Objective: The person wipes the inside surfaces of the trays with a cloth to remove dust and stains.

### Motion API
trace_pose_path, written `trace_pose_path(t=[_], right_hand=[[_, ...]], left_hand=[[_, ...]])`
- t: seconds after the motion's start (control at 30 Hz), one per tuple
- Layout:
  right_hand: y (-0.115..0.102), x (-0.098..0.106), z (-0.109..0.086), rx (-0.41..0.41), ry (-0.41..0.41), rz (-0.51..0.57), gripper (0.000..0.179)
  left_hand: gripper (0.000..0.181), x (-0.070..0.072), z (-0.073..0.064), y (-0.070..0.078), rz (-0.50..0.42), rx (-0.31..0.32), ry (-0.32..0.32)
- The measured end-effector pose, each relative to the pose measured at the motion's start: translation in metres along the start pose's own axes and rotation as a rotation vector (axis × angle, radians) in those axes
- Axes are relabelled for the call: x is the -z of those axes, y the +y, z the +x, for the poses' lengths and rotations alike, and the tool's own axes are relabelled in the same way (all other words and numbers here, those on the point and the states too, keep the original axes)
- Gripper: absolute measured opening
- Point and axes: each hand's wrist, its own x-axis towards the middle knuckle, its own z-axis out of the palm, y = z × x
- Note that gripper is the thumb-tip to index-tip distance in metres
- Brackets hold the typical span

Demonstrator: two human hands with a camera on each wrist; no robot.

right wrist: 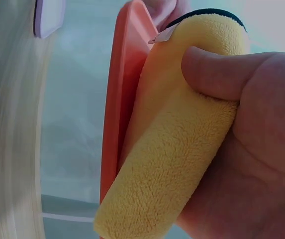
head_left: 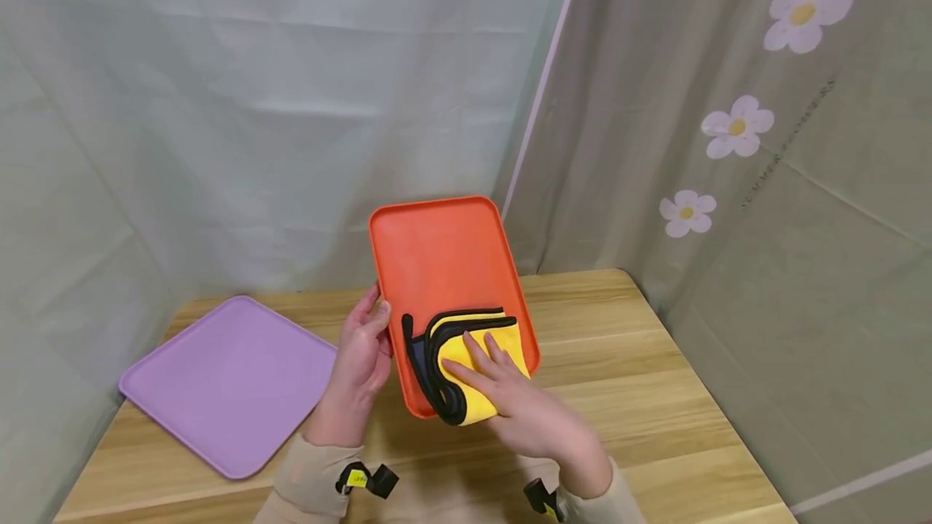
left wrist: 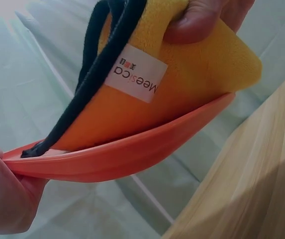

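Note:
My left hand [head_left: 364, 346] grips the left edge of an orange rectangular tray [head_left: 444, 257], thumb on the rim. The tray is raised off the table and tilted, its inside facing me. Over its lower part lies a folded yellow cleaning cloth [head_left: 484, 362] with black edging and a dark-blue side; a white label [left wrist: 137, 73] shows in the left wrist view. My right hand [head_left: 527, 407] holds this cloth against the tray, fingers spread over its face. In the right wrist view the thumb [right wrist: 217, 74] presses into the cloth's near side, and the other fingers are hidden behind it.
A purple tray [head_left: 233, 386] lies flat on the left of the wooden table [head_left: 626, 395]. Pale curtains [head_left: 291, 103] enclose the table at the back and sides, with printed flowers on the right one.

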Motion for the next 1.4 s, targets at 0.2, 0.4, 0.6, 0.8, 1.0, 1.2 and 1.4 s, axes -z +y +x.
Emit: trace_pose_path(t=[0.2,0.4,0.6,0.8,1.0,1.2,1.4], right_hand=[[-0.003,-0.002,0.002,0.033,-0.007,-0.006,0.097],[-0.006,-0.005,0.002,0.039,-0.019,-0.011,0.097],[-0.013,-0.010,0.005,0.063,-0.024,-0.041,0.094],[-0.016,-0.012,0.008,0.118,-0.039,-0.063,0.105],[-0.015,-0.012,0.007,0.116,-0.031,-0.101,0.106],[-0.014,-0.012,0.004,0.111,-0.040,-0.108,0.106],[-0.013,-0.012,0.004,0.123,-0.024,-0.115,0.106]], left_hand=[[0.047,-0.002,0.003,0.001,-0.001,0.000,0.011],[0.047,-0.001,0.001,-0.002,-0.034,0.018,0.032],[0.045,0.001,0.001,-0.001,-0.036,0.028,0.016],[0.043,0.000,0.003,0.004,-0.055,0.027,-0.004],[0.040,0.001,0.001,0.002,-0.070,0.017,-0.023],[0.041,0.004,-0.002,-0.001,-0.081,0.013,-0.023],[0.041,0.005,0.000,0.001,-0.032,0.019,-0.011]])
